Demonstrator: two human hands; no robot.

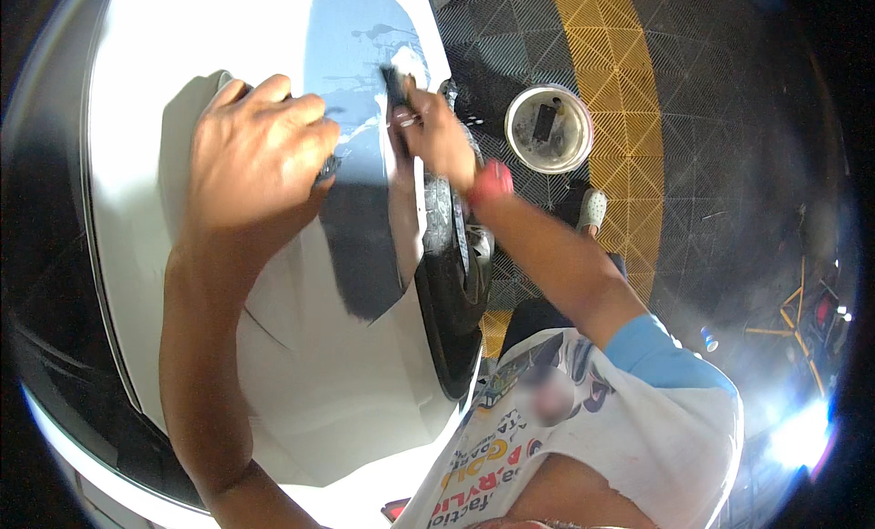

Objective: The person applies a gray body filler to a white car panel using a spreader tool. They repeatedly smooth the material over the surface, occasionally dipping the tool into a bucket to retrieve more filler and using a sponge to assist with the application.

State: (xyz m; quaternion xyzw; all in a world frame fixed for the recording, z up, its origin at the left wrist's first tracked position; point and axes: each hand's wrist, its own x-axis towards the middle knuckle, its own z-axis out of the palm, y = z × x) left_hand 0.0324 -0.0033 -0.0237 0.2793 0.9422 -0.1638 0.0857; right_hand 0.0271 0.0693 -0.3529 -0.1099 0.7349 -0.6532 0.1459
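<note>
Dark ribbed floor tiles [720, 146], crossed by a yellow band [629, 164], fill the right side, fading into black at the rim and into glare from a bright lamp [802, 433] at the near right. To the left lies a white car panel [301, 392], its far part so brightly lit that surface detail washes out. On it, a grey patch [365, 246] runs from the far edge, where it is cut off, to a pointed near end, wet-looking streaks across its far half. Over the right border of that patch, the right hand [442, 133] grips a dark tool [396, 87], fingers closed around it; its working edge is hard to make out. Farther left, the left hand [260, 151] is over the panel, fingers bent and close together, their tips hidden; a small dark object [328, 171] shows beside it, and whether they pinch it cannot be told. Forearms partly cover the panel and the tyre [442, 319]. Right of the wheel stands a pale bucket [588, 133] holding a dark block [545, 123].
</note>
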